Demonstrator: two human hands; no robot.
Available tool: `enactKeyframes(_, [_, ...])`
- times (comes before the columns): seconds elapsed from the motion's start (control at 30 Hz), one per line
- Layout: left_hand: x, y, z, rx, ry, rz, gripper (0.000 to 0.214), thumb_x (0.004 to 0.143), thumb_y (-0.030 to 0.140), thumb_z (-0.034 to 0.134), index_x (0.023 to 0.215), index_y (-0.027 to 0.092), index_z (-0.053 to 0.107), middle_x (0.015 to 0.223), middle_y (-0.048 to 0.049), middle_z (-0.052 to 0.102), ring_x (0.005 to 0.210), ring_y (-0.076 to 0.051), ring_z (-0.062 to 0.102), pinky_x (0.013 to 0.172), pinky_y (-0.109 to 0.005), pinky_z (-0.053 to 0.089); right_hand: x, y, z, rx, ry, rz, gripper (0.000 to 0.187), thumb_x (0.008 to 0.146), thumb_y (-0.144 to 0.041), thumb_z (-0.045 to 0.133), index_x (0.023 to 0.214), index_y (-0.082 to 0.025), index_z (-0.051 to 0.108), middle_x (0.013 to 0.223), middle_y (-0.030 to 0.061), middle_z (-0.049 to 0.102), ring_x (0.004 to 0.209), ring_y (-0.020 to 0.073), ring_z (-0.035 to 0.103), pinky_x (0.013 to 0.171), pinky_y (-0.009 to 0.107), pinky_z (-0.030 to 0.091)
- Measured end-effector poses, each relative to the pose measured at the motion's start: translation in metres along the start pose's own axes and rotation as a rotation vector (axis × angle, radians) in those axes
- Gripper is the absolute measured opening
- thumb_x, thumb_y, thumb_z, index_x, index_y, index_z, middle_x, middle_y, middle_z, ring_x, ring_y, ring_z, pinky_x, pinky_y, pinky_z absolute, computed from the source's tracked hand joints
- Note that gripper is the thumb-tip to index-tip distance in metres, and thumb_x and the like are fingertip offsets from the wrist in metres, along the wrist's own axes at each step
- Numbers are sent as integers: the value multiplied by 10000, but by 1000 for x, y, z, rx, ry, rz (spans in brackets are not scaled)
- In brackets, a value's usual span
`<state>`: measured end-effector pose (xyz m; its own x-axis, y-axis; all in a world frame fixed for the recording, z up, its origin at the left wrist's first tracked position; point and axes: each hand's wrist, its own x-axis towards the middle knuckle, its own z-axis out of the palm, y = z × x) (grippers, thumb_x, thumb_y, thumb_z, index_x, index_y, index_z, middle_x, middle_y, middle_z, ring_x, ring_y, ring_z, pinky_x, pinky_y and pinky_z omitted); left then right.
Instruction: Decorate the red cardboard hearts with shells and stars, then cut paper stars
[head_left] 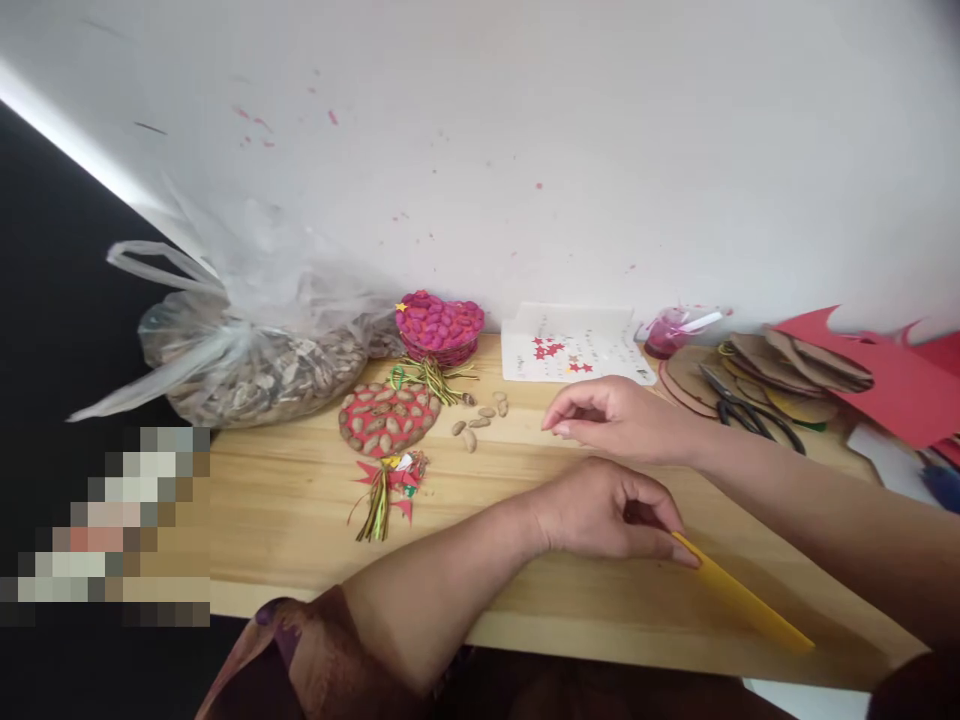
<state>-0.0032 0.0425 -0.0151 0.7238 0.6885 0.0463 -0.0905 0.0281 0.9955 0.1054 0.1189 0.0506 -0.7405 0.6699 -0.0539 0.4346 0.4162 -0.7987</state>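
My left hand [615, 510] reaches in from the lower left and pinches the corner of a yellow sheet of paper [741, 594] between thumb and fingers. The sheet slants down to the right, seen almost edge-on. Beyond it, my right hand [615, 415] hovers over the table with thumb and fingertips pressed together; anything between them is too small to make out. Left of that hand lie several loose peanuts [480, 420]. A red disc covered with peanuts [390, 418] rests farther left, with tied ribbon tassels and red paper scraps [382, 490] in front of it.
At the back left stands a knotted plastic bag [255, 370] of peanuts. A pink peanut-covered piece [439, 325] and a white sheet with red stars [600, 345] are by the wall. Rightward are a pink cup [664, 335], scissors [742, 410], cardboard discs [795, 360] and red paper [885, 370].
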Motion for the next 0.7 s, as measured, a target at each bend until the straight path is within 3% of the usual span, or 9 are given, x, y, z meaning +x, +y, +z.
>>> enactKeyframes(0.2, [1, -7, 0, -22, -5, 25, 338, 699, 487, 810, 793, 176, 720, 799, -25, 706, 709, -127, 608, 679, -252, 479, 56, -49, 42, -61, -148, -190, 199, 790, -82, 652, 896, -208, 765, 865, 12, 784, 795, 163, 713, 729, 276, 518])
enactKeyframes(0.4, [8, -20, -2, -20, -39, 51, 337, 706, 495, 806, 790, 178, 730, 786, -29, 687, 696, -132, 586, 655, -258, 469, 86, -71, 76, -125, -154, -237, 42, 790, -192, 763, 759, -181, 737, 721, -8, 736, 680, 122, 659, 632, 235, 454])
enactKeyframes(0.53, [6, -16, -4, -25, 4, 84, 308, 701, 456, 818, 760, 170, 721, 771, -31, 687, 707, -136, 589, 670, -263, 468, 78, -70, 62, -71, -101, -188, 161, 842, -304, 726, 746, -174, 730, 656, -8, 712, 587, 107, 618, 572, 234, 424])
enactKeyframes(0.7, [3, 2, -9, -63, 235, 43, 328, 671, 450, 829, 727, 152, 702, 651, 1, 639, 556, -87, 480, 546, -234, 369, 47, -40, 8, 182, 22, 4, 182, 897, -291, 626, 855, -160, 746, 745, 39, 752, 692, 145, 683, 574, 231, 467])
